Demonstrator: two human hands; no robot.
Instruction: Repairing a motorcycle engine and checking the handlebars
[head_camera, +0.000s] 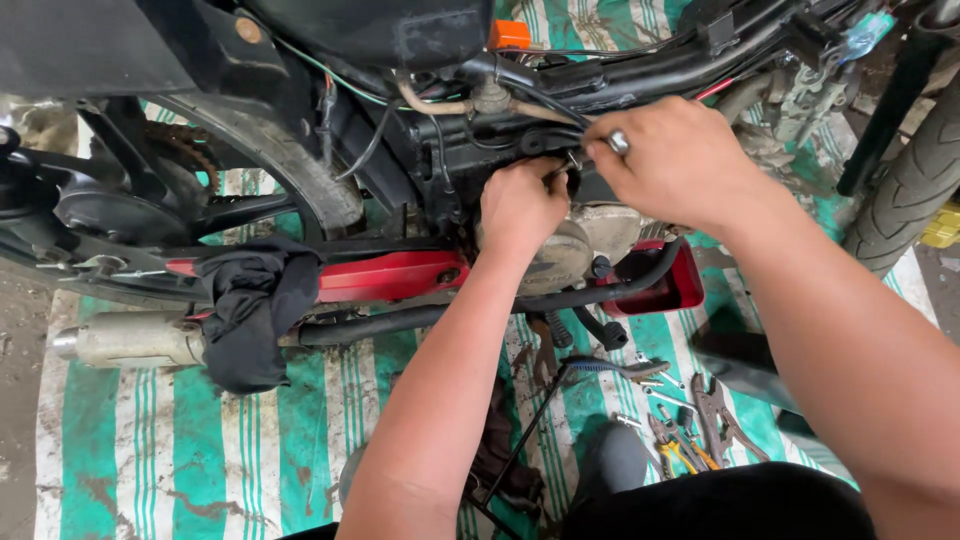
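Exhaust pipe far left, black rag over red swingarm. Left hand fisted against the engine case, contents hidden, can't tell what it grips. Right hand closed on a small metal tool at the black frame. Best to brace the left firm and turn slowly, tool seated square. Pliers lie on striped tarp.

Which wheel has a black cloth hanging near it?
The spoked wheel with the worn grey tyre at left; a black cloth hangs just below it. The knobbly black tyre at right has none.
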